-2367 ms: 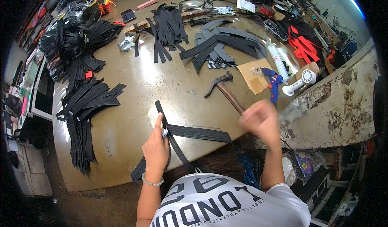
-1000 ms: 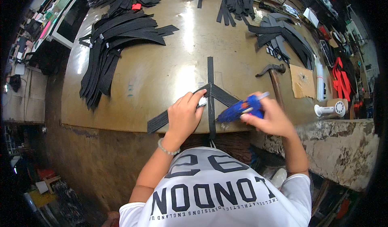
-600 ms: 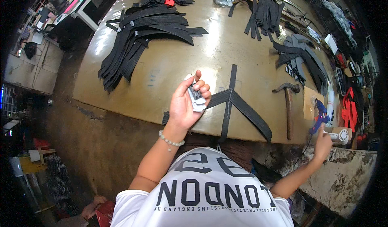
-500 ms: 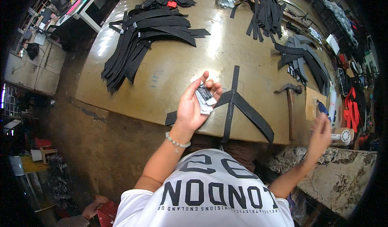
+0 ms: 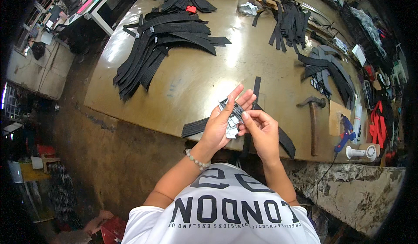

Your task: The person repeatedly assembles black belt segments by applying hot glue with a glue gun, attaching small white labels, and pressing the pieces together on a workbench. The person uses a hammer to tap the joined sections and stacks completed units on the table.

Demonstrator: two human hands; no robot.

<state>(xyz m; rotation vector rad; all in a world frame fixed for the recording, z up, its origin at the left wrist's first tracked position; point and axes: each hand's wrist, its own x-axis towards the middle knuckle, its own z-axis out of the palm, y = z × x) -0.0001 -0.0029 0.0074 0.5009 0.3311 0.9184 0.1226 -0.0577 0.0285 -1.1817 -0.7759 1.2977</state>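
Observation:
My left hand (image 5: 220,124), palm up, holds a small fanned stack of white and black fabric labels (image 5: 233,124). At the stack's right edge, the thumb and fingers of my right hand (image 5: 263,135) pinch a dark label (image 5: 237,111). Below both hands, black webbing straps (image 5: 286,143) lie crossed at the near edge of the table. My hands hide the place where they cross. One strap end (image 5: 257,86) points away from me, and another (image 5: 194,128) sticks out left of my left wrist.
Right of my hands lie a hammer (image 5: 314,128), a blue corded hand tool (image 5: 347,134) resembling a glue gun, and a white spool (image 5: 362,152). Bundles of black straps (image 5: 163,39) cover the far left of the table (image 5: 204,70). More straps (image 5: 291,24) lie far right, with grey ones (image 5: 344,81) nearer.
My right hand has moved left from beside the blue tool to the labels and now pinches one. The labels are more fanned out in my left hand. The view has shifted slightly.

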